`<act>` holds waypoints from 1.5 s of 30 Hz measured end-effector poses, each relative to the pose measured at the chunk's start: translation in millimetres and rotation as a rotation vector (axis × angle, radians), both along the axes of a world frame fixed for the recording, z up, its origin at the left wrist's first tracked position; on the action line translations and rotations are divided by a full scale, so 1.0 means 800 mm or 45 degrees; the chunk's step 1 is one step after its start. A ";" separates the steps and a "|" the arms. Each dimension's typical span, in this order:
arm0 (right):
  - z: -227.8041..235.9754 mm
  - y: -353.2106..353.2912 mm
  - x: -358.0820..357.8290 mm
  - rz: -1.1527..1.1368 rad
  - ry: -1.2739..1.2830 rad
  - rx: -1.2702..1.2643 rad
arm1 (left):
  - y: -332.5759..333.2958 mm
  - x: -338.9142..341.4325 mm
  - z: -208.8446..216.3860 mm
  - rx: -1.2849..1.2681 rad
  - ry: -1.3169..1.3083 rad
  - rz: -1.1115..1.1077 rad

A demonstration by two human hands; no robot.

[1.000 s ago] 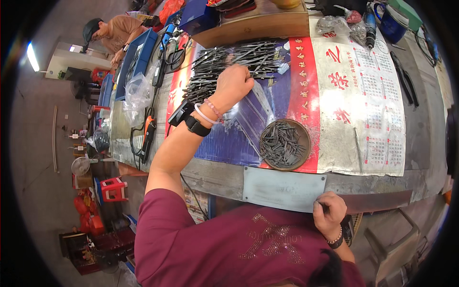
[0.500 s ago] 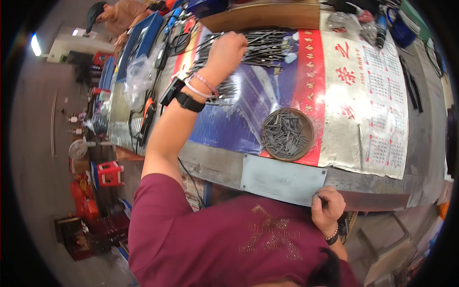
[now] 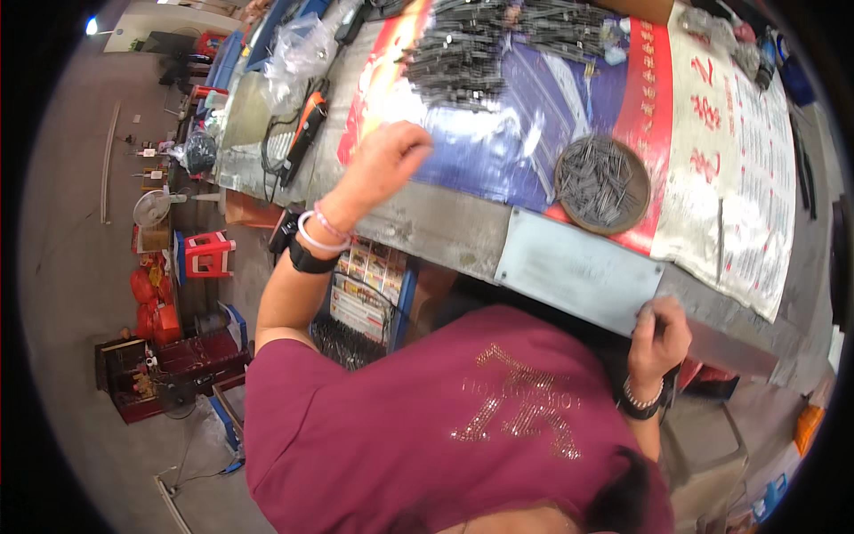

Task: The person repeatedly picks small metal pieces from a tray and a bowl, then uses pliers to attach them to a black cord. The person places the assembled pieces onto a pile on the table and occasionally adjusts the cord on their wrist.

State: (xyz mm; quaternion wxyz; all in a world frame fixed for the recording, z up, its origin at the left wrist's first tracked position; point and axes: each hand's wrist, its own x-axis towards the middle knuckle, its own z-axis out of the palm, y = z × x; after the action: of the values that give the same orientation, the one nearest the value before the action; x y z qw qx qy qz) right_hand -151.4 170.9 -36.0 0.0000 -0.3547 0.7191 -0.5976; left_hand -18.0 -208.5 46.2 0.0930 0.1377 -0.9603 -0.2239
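A: Where are the hands?
B: Two bare hands. The left hand (image 3: 389, 165) hovers over the front left part of the table, its fingers loosely curled; whether they pinch anything, I can't make out. The right hand (image 3: 660, 334) is half-clenched at the near right corner of a pale plate (image 3: 576, 267); its grip is unclear too.

A: Anything on the wrists?
B: On the left, one pink beaded bracelet, one white bangle and one black band (image 3: 313, 260). On the right, one beaded bracelet and one black band.

A: What lies closest?
B: One plate, at the table's front edge, with one round bowl (image 3: 638, 189) just behind it. The bowl holds short dark rods (image 3: 598, 178), too many to count.

A: And beyond?
B: Two heaps of long dark strips: a left heap (image 3: 455, 62) and a right heap (image 3: 565, 31), toward the far side, blurred and uncountable. Bowl and heaps rest on one large printed sheet (image 3: 685, 196), blue, red and gold.

A: Farther out?
B: To the left on the table, one orange-and-black tool (image 3: 304, 135) and one clear plastic bag (image 3: 298, 60). On the floor beyond, one red stool (image 3: 211, 253); near it, one white fan (image 3: 151, 208).
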 end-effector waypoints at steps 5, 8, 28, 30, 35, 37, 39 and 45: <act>-0.005 0.002 0.004 -0.002 -0.032 0.018 | 0.110 0.012 -0.042 0.177 0.096 -0.367; -0.006 0.002 0.006 -0.014 0.021 -0.041 | 0.161 -0.015 -0.060 0.146 0.249 -0.692; -0.009 -0.002 0.005 -0.050 0.057 0.084 | 0.039 0.039 -0.012 0.110 0.355 0.145; -0.009 -0.002 0.006 -0.055 0.049 0.098 | 0.052 0.020 -0.020 0.107 0.316 -0.096; -0.009 -0.001 0.006 -0.053 0.066 0.089 | 0.024 0.005 -0.035 0.028 0.459 -0.054; -0.008 -0.002 0.006 -0.021 0.053 0.047 | -0.019 0.013 -0.038 0.079 0.473 0.218; -0.006 -0.003 0.006 -0.024 0.076 0.068 | -0.062 0.029 -0.042 -0.056 0.472 0.462; -0.001 -0.008 0.007 -0.031 0.062 0.056 | -0.153 0.053 -0.061 0.007 0.347 0.689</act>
State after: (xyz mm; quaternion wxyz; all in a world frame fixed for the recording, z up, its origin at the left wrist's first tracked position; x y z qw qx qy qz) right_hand -146.1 164.7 -36.6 -0.0170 -0.3601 0.7361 -0.5729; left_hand 24.8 -330.8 -2.7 0.2769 0.3577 -0.8668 -0.2098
